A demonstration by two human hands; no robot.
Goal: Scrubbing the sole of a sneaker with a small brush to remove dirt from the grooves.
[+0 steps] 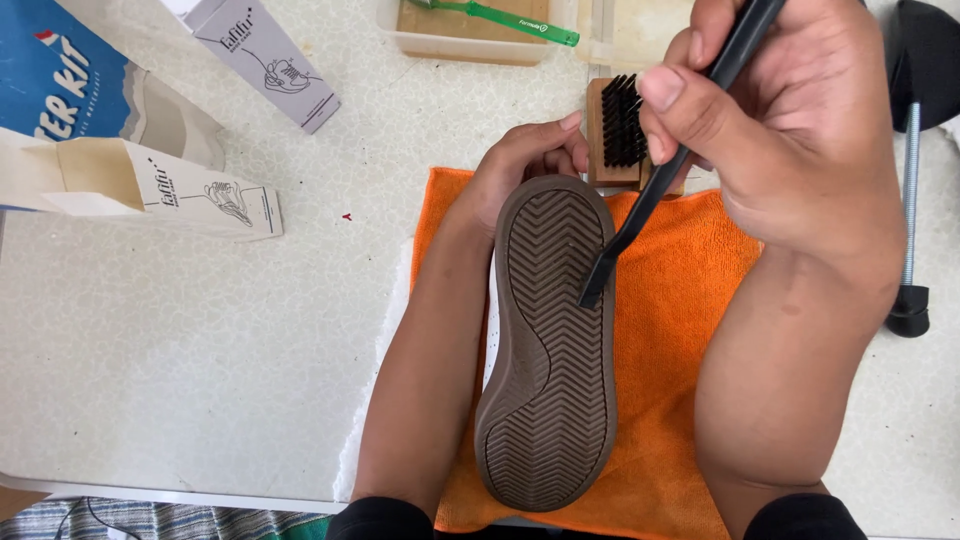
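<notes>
Head view, looking down on a speckled pale table [200,330]. A shoe [548,345] lies sole-up over an orange microfibre cloth [665,330], its brown herringbone outsole facing the camera and a sliver of white upper visible at its left edge. The left hand [520,170] curls round the toe end, fingers wrapped over the far rim and pressing the shoe steady. The right hand [790,130] pinches a slim black-handled brush [650,200] between thumb and fingers, its tip resting on the right edge of the outsole. The rubber sole appears stiff and grippy, the shoe light enough for one hand; the toe and the narrow waist look like the surest places to hold it, while the soft cloth beneath may let it slide. Just beyond the toe lies a wooden brush with black bristles [617,125]. Farther off: a green toothbrush [500,17] across a shallow tray [440,42], printed cartons [170,190] at left, and a black threaded shoe stretcher [912,190] at right.
</notes>
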